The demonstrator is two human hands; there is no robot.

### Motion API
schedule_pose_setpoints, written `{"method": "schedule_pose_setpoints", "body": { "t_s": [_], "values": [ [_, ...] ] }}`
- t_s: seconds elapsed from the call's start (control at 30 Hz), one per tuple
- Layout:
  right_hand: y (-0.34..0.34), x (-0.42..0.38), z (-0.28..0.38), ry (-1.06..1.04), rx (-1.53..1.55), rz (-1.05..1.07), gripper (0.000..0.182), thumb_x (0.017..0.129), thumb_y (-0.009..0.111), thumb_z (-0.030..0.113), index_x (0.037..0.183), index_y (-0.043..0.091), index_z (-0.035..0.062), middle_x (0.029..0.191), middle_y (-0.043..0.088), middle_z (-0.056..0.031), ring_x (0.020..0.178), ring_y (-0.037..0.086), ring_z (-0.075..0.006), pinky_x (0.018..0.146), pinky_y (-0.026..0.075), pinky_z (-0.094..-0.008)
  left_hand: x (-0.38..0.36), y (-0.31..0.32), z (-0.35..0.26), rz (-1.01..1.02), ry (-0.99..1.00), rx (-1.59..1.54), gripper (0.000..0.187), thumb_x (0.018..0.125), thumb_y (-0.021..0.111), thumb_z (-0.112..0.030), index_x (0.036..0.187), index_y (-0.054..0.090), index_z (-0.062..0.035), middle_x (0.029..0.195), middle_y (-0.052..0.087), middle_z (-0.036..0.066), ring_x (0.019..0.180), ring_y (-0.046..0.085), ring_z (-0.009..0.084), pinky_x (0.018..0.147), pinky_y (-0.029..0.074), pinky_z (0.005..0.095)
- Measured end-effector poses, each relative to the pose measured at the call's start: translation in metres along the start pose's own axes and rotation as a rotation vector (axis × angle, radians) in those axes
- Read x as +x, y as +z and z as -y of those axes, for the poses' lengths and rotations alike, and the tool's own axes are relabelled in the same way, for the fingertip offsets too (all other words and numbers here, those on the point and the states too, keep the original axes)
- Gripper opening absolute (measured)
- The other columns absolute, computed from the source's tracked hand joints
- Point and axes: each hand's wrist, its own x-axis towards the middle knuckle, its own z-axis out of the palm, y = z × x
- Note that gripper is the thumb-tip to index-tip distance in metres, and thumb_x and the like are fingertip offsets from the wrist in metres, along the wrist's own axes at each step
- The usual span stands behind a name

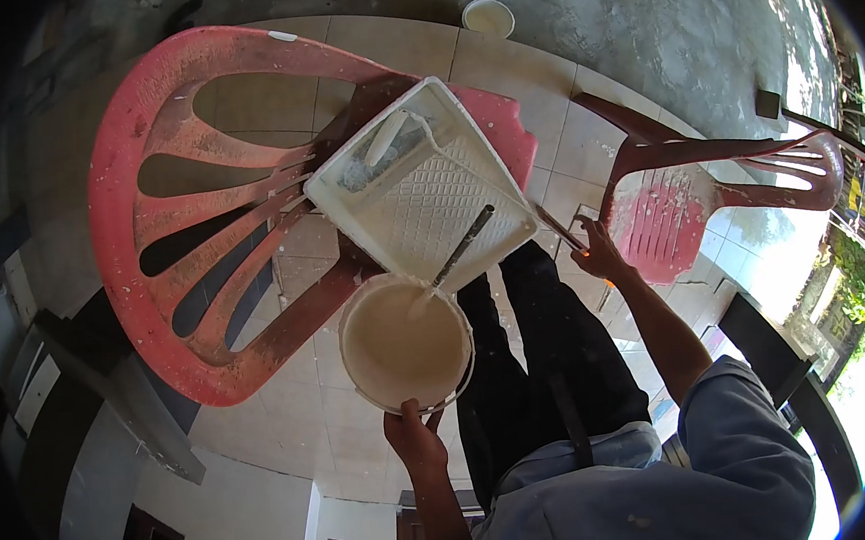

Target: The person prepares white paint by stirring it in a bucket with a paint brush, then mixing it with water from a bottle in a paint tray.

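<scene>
A bucket of pale cream paint (pixel 403 347) is gripped at its near rim by my left hand (pixel 416 440), the thumb over the edge. A dark stirring stick (pixel 463 246) stands tilted in the paint, its upper end over the tray. My right hand (pixel 602 250) is closed around the handle of a paint roller (pixel 385 140). The roller's head lies in the far left part of a white paint tray (pixel 494 216), near some whitish paint. The tray rests on a paint-spotted red plastic chair (pixel 165 239), touching or just above the bucket's far edge.
Another red chair (pixel 659 214), splashed with white, stands to the right. A small white tub (pixel 488 19) sits on the tiled floor (pixel 530 93) near the grey wall (pixel 626 26). Dark beams or furniture edges (pixel 774 346) flank me at the right.
</scene>
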Motion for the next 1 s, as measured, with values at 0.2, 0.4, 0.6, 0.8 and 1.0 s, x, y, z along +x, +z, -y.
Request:
{"method": "schedule_pose_setpoints", "body": {
  "t_s": [0.2, 0.4, 0.6, 0.8, 1.0],
  "values": [
    [-0.104, 0.058, 0.166, -0.228, 0.655, -0.102, 0.052, 0.085, 0.059, 0.014, 0.135, 0.046, 0.0056, 0.128, 0.052, -0.0188, 0.122, 0.05, -0.0325, 0.102, 0.041, -0.0446, 0.003, 0.015, -0.003, -0.041, -0.024, -0.01, 0.047, 0.086, 0.05, -0.01, 0.129, 0.044, 0.0063, 0.122, 0.053, 0.02, 0.106, 0.061, 0.0314, 0.082, 0.062, 0.0431],
    [-0.168, 0.082, 0.34, -1.052, 0.08, -0.068, 0.038, 0.085, 0.068, 0.025, 0.12, 0.062, 0.0114, 0.121, 0.056, -0.0114, 0.118, 0.054, -0.0293, 0.099, 0.044, -0.0438, 0.005, 0.032, -0.011, -0.079, -0.019, -0.005, 0.047, 0.086, 0.05, -0.01, 0.13, 0.045, 0.0058, 0.123, 0.053, 0.019, 0.106, 0.061, 0.0299, 0.08, 0.062, 0.0418],
    [-0.143, 0.107, 0.355, -0.914, -0.673, 0.422, 0.028, 0.082, 0.072, 0.035, 0.098, 0.069, 0.0122, 0.089, 0.065, -0.003, 0.098, 0.065, -0.0227, 0.084, 0.05, -0.0436, 0.01, 0.044, -0.019, -0.082, -0.005, -0.011, 0.044, 0.087, 0.05, -0.011, 0.127, 0.047, 0.0067, 0.121, 0.053, 0.018, 0.105, 0.061, 0.0288, 0.079, 0.063, 0.0409],
    [-0.147, 0.123, 0.349, -0.915, -0.624, 0.43, 0.025, 0.08, 0.073, 0.033, 0.08, 0.072, 0.0083, 0.078, 0.067, -0.0069, 0.08, 0.069, -0.0286, 0.068, 0.056, -0.0398, 0.01, 0.049, -0.03, -0.064, 0.002, 0.05, 0.048, 0.089, 0.05, -0.014, 0.131, 0.043, 0.0073, 0.124, 0.05, 0.021, 0.111, 0.056, 0.0295, 0.086, 0.059, 0.0419],
    [-0.148, 0.132, 0.347, -0.904, -0.602, 0.384, 0.023, 0.079, 0.073, 0.031, 0.079, 0.072, 0.0084, 0.078, 0.067, -0.0066, 0.082, 0.07, -0.0285, 0.07, 0.056, -0.0403, 0.018, 0.055, -0.043, -0.074, 0.054, 0.038, 0.039, 0.089, 0.05, -0.011, 0.123, 0.049, 0.009, 0.116, 0.055, 0.018, 0.098, 0.063, 0.026, 0.078, 0.063, 0.0374]
  ]
}}
